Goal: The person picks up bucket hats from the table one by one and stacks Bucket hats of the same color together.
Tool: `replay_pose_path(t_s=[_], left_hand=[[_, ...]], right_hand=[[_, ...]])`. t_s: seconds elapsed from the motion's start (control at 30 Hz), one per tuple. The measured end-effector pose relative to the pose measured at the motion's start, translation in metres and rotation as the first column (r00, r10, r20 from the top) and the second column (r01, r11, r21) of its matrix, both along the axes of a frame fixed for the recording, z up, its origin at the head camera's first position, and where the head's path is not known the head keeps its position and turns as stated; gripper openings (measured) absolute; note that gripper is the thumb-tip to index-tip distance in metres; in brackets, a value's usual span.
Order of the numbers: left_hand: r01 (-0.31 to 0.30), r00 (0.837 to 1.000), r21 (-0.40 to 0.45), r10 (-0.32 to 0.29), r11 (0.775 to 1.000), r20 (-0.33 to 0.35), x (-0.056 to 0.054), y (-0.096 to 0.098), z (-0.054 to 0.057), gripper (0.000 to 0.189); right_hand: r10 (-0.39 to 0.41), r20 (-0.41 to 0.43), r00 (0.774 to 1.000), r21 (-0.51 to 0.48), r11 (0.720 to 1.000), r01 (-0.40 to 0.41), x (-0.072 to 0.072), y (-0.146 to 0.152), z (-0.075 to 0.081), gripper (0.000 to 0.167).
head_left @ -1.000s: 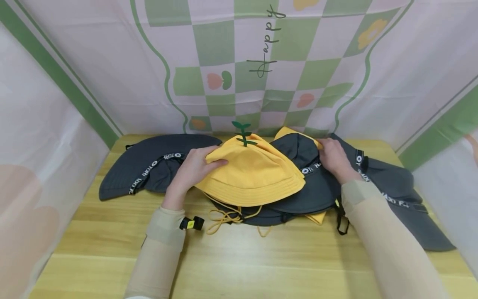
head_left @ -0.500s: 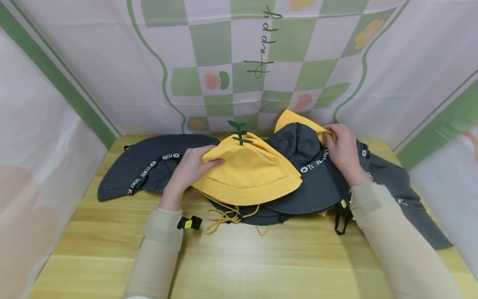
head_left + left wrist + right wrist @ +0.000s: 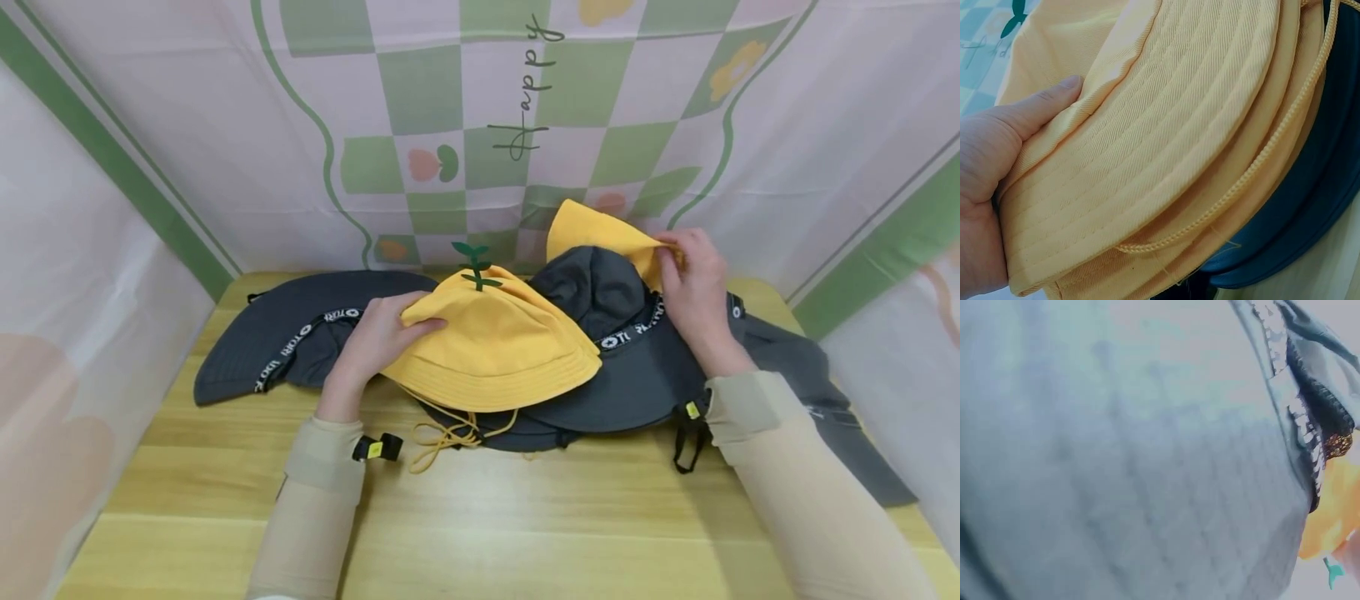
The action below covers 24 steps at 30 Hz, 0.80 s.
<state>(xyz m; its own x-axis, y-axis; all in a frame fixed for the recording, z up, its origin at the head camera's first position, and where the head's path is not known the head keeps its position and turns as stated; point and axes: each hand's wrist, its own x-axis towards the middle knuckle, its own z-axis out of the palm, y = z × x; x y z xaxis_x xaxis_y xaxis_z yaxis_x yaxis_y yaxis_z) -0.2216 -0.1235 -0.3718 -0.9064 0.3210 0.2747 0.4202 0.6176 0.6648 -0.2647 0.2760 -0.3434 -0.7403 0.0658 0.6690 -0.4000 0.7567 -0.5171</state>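
Observation:
A yellow bucket hat (image 3: 495, 350) with a green sprout (image 3: 477, 268) on top lies mid-table. My left hand (image 3: 378, 337) grips its left side, thumb in front. In the left wrist view more yellow brim layers (image 3: 1285, 128) and a yellow cord (image 3: 1260, 164) show beneath. Behind a dark grey hat (image 3: 630, 387) with a lettered band, my right hand (image 3: 697, 292) pinches the edge of another yellow hat (image 3: 588, 229), raised against the backdrop. The dark hat hides that one's lower part. Its stitched brim (image 3: 1166, 487) fills most of the right wrist view.
Another dark hat (image 3: 251, 342) lies at the left of the wooden table (image 3: 465, 533), and one more (image 3: 787, 362) at the right, partly behind the right forearm. A checkered cloth (image 3: 502, 100) hangs close behind. Yellow cords (image 3: 442, 437) trail in front of the hats.
My right hand has moved up and slightly right, lifting the rear yellow hat's edge higher behind the dark hat. My left hand keeps its grip on the front yellow hat.

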Motion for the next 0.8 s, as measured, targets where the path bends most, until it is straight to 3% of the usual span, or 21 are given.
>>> replay_pose_path(t_s=[0.33, 0.67, 0.8], left_hand=[[-0.005, 1.000, -0.016, 0.005, 1.000, -0.015, -0.001, -0.001, 0.001, 0.032], [-0.059, 0.998, -0.034, 0.058, 0.998, -0.015, -0.002, -0.005, 0.001, 0.033], [-0.106, 0.994, -0.046, 0.105, 0.993, -0.025, -0.003, -0.007, 0.002, 0.033]], right_hand=[[-0.037, -0.148, 0.988, -0.099, 0.995, 0.022, 0.003, -0.010, 0.030, 0.020], [-0.172, -0.243, 0.955, -0.233, 0.966, 0.114, 0.001, -0.008, 0.057, 0.025], [-0.191, -0.296, 0.936, -0.261, 0.959, 0.113, 0.000, 0.001, 0.071, 0.026]])
